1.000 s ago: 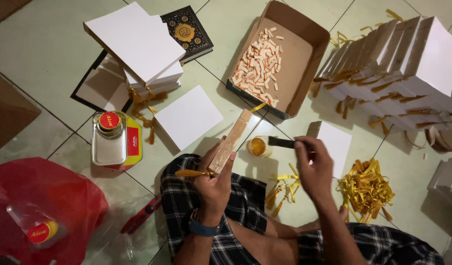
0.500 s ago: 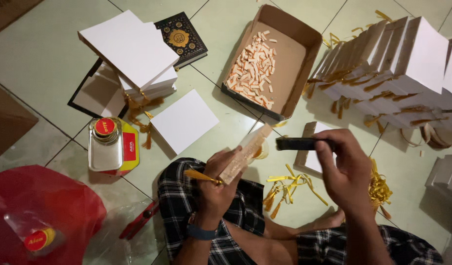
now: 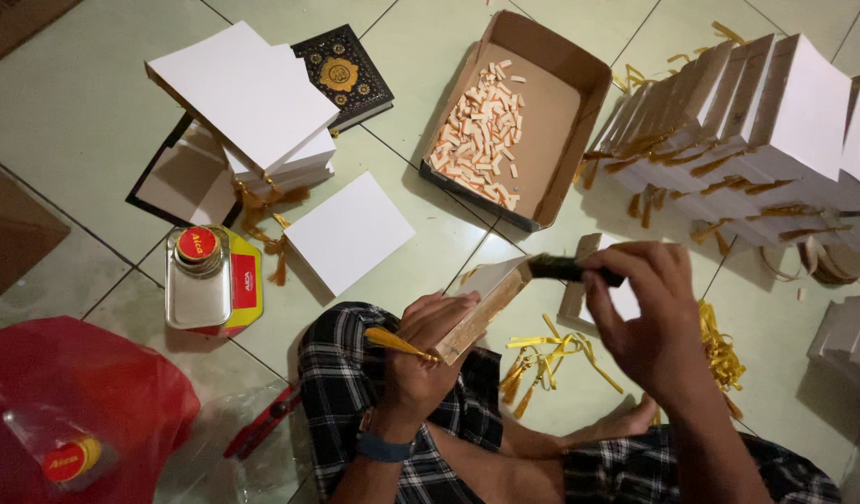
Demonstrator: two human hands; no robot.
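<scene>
**Floor work: brush against book edge**

Pale green tiled floor [image 3: 56, 121], seated person in checked trousers. Row of white-covered books with gold tassels [image 3: 757, 121] stands upper right. Open brown cardboard box of small pale orange strips [image 3: 519, 117] lies beyond the hands. Left hand [image 3: 430, 350] grips a white-covered book block [image 3: 486, 303], tilted, gold tassel hanging. Right hand [image 3: 649, 322] pinches a black-handled brush [image 3: 565, 269], tip touching the block's upper end.
</scene>
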